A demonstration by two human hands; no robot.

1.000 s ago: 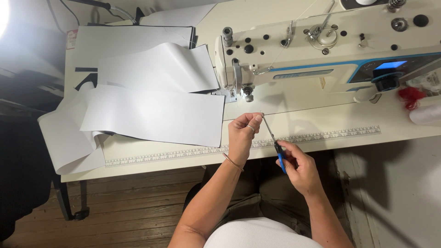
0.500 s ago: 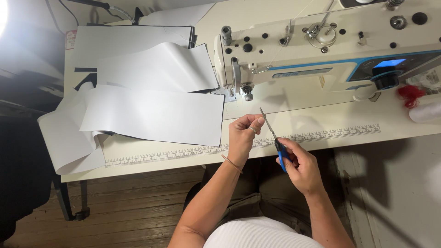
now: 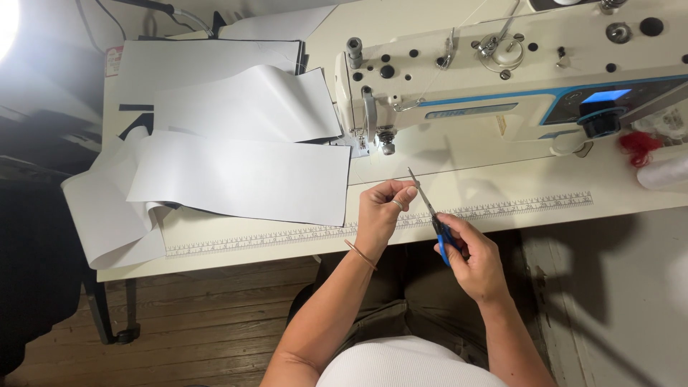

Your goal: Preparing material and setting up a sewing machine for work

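Right hand (image 3: 474,259), frame centre: grip closed around blue-handled scissors (image 3: 431,215); left hand (image 3: 383,209) fingertips pinched together beside blades, above worktop (image 3: 502,188).

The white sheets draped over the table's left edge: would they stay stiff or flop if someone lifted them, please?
The white sheets would probably flop, since they already curl and sag over the table edge. They look thin, so likely light. Their smooth surfaces suggest that stacked pieces could slide apart.
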